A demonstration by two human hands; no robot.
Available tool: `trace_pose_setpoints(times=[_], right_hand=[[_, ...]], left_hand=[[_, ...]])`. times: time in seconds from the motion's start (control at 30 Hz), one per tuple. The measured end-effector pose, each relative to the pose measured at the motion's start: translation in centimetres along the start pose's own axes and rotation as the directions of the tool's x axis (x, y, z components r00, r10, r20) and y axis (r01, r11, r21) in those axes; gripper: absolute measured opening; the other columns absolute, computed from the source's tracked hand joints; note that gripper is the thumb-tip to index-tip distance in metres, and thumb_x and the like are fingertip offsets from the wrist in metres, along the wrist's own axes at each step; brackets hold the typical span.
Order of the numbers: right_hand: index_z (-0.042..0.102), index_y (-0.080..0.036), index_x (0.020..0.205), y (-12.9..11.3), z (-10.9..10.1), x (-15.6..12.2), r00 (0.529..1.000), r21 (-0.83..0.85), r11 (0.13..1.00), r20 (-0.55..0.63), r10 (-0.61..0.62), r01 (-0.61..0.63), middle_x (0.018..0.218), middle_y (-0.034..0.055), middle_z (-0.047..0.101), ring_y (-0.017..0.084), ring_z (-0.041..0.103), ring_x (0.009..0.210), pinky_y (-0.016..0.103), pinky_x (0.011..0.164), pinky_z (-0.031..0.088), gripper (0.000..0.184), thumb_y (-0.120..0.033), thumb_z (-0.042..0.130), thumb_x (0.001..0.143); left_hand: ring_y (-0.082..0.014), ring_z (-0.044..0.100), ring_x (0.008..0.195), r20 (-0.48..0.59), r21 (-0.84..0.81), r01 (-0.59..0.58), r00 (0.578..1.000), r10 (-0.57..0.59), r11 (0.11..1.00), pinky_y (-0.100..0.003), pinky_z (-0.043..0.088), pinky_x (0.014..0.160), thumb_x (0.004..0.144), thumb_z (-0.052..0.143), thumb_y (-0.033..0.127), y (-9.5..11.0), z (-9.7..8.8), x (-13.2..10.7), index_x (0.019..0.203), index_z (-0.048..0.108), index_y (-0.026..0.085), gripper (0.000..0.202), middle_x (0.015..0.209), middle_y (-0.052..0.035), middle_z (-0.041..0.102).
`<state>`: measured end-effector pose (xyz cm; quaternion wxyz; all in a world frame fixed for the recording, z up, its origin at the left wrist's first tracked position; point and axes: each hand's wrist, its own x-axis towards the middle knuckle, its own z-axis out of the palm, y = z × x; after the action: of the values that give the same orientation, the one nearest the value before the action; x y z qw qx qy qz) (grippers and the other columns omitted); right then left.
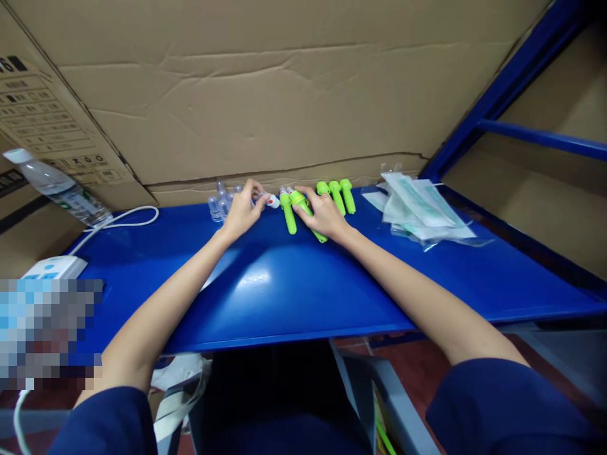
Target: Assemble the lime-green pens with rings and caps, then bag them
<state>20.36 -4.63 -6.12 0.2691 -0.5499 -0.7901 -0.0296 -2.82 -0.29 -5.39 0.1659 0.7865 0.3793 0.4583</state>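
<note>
My left hand (pixel 243 210) reaches to the back of a blue metal shelf (pixel 284 284). Its fingers pinch a small white piece with a red dot (pixel 272 201). Just left of it stand several small clear vials (pixel 219 202). My right hand (pixel 323 213) lies on a bright green tube (pixel 303 212), fingers curled round it. Another green tube (pixel 287 215) lies beside it on the left. Three more green tubes (pixel 336 194) lie in a row to the right, by the cardboard wall.
A pile of sealed clear and white packets (pixel 422 208) lies at the right of the shelf. A water bottle (pixel 61 188) leans at the far left, above a white power strip (pixel 54 267) with a white cable (pixel 124 219). Cardboard (pixel 284 95) walls the back.
</note>
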Motion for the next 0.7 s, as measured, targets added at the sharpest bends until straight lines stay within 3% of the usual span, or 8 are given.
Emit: trace_pose_setpoints(times=[0.1,0.2,0.4,0.7], right_hand=[[0.044,-0.009,0.15,-1.0,0.3,-0.3,0.988,-0.019,0.988,0.004,-0.156,0.156,0.112,0.0169,0.074,0.032,0.069,0.1,0.042,0.096,0.044,0.058,-0.04,0.04,0.101],[0.038,-0.006,0.153,-2.3,0.6,-0.7,0.957,-0.024,0.957,0.031,-0.288,0.289,0.115,0.0199,0.073,0.033,0.069,0.105,0.044,0.095,0.044,0.061,-0.039,0.039,0.102],[0.032,-0.005,0.156,-4.1,0.9,-1.4,0.931,-0.022,0.936,0.11,-0.347,0.352,0.106,0.0203,0.073,0.035,0.069,0.097,0.049,0.093,0.048,0.066,-0.044,0.035,0.103],[0.034,-0.008,0.155,-3.5,1.1,-1.2,0.912,-0.043,0.917,0.133,-0.388,0.397,0.097,0.0163,0.072,0.033,0.07,0.093,0.049,0.09,0.051,0.063,-0.046,0.035,0.105]], left_hand=[[-0.0173,0.074,0.079,-0.028,-0.325,0.144,0.986,-0.162,0.935,-0.027,0.055,0.068,0.095,0.061,0.05,-0.7,-0.7,-2.1,0.104,0.049,0.022,0.032,0.091,-0.0057,0.073],[-0.0173,0.076,0.083,-0.053,-0.442,0.211,0.964,-0.26,0.872,-0.028,0.059,0.074,0.094,0.063,0.054,-1.0,-1.4,-4.0,0.112,0.051,0.021,0.039,0.093,-0.0062,0.075],[-0.0187,0.078,0.089,0.022,-0.506,0.281,0.949,-0.314,0.815,-0.028,0.062,0.079,0.096,0.061,0.048,0.1,-2.3,-5.9,0.114,0.06,0.019,0.035,0.1,-0.008,0.077],[-0.0167,0.076,0.084,0.049,-0.535,0.262,0.959,-0.281,0.803,-0.026,0.059,0.074,0.09,0.067,0.053,0.0,-2.1,-6.1,0.111,0.061,0.017,0.043,0.098,-0.0079,0.076]])
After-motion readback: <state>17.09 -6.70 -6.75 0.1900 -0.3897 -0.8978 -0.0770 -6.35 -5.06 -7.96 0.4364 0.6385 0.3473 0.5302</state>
